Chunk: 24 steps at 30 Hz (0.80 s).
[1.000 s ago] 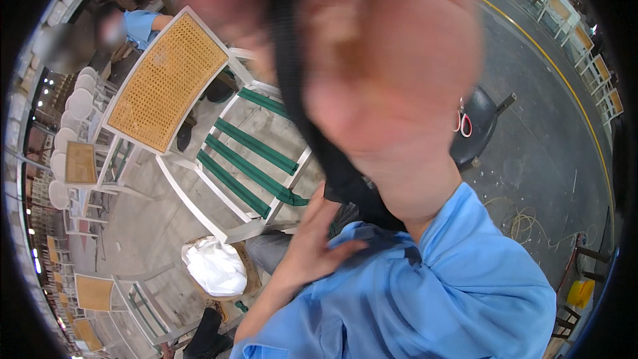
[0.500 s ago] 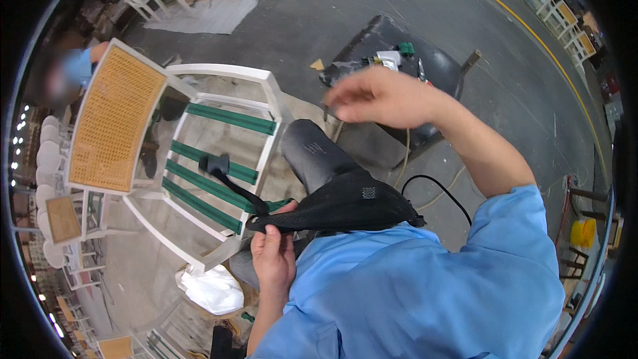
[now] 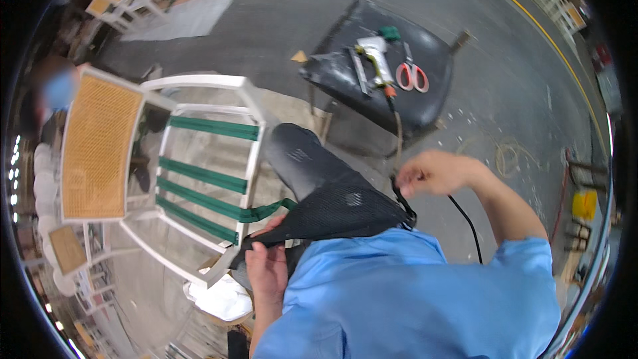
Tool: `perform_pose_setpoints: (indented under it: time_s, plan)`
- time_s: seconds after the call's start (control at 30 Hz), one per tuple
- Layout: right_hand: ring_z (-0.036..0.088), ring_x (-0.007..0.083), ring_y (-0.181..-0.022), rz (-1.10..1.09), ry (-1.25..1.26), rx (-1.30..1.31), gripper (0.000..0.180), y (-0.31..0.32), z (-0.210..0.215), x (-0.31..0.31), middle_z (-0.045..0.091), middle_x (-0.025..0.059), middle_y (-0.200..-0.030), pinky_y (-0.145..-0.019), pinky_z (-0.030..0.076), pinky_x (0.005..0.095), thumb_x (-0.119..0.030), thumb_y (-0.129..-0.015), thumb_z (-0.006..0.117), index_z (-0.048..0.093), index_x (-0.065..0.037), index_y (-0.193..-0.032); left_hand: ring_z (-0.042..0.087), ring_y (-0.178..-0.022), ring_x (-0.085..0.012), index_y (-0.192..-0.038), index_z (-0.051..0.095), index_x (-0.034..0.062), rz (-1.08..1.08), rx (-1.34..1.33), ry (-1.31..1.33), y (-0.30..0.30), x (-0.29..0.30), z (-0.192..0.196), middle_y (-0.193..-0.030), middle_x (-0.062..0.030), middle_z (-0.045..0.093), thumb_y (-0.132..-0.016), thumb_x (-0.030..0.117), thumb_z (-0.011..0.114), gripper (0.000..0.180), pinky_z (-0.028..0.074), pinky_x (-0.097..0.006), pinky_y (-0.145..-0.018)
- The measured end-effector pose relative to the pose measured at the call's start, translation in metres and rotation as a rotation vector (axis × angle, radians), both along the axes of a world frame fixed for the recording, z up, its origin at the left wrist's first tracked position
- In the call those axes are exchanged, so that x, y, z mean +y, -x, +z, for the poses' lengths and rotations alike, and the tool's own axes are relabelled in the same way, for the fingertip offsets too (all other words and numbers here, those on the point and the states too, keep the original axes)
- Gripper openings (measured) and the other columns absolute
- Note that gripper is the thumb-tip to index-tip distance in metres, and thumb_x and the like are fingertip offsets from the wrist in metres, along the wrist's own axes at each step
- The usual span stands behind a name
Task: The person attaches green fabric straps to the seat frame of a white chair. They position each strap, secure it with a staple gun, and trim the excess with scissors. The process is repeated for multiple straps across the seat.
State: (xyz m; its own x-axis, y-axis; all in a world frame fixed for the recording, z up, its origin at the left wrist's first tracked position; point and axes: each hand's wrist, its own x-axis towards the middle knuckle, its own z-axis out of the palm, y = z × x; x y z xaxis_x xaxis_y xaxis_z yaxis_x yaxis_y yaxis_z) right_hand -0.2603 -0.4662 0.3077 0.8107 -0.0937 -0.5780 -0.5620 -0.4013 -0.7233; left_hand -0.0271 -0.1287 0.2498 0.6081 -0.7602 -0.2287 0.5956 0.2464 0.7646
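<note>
A black mesh waist bag (image 3: 332, 211) lies across my lap. My left hand (image 3: 269, 266) is closed on its left end, thumb on top, fingers partly hidden under the mesh. At the bag's right end, my right hand (image 3: 438, 174) has curled fingers at a black strap (image 3: 400, 196) and appears to pinch it; the fingertips are slightly blurred. In front of me to the left, a white chair frame (image 3: 249, 166) lies tipped with green webbing strips (image 3: 199, 173) across its seat. One strip's loose end reaches over beside the bag.
A black padded stool (image 3: 425, 46) holds a nail gun (image 3: 377, 60) with a hose, red-handled scissors (image 3: 412, 76), a metal strip (image 3: 359, 72) and a green bundle (image 3: 389, 33). A white cloth bundle (image 3: 222, 298) lies below the chair. Another person (image 3: 58, 90) is behind the cane backrest (image 3: 103, 146).
My right hand has moved from in front of the stool down to the bag's right end. The black strap with its buckle no longer lies over the chair seat. My view has shifted slightly.
</note>
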Motion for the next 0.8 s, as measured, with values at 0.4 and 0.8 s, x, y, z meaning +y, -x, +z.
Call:
perform_pose_setpoints:
  time_s: [0.4,0.8]
  plan:
    - [0.068,0.0405,-0.095,0.745,0.246,0.134,0.052,-0.087,0.045,0.015,0.069,0.0214,-0.089,-0.088,0.049,0.05,-0.05,-0.085,0.074,0.071,0.002,-0.083,0.036,-0.15,-0.0373,-0.13,0.063,0.0038,-0.018,-0.509,-0.05,0.017,0.042,0.039,-0.143,-0.0178,0.061,-0.107,0.019,0.052,0.029,0.023,-0.054,-0.124]
    - [0.07,0.0192,-0.096,1.093,0.095,0.693,0.031,-0.353,0.054,0.044,0.074,0.0104,-0.108,-0.083,0.056,0.0346,-0.005,-0.084,0.078,0.07,0.0,-0.113,0.059,-0.13,-0.0349,-0.126,0.064,0.0006,0.161,-0.718,0.21,-0.081,0.049,0.11,-0.13,-0.0157,0.068,-0.106,0.015,0.053,0.027,0.041,-0.047,-0.114]
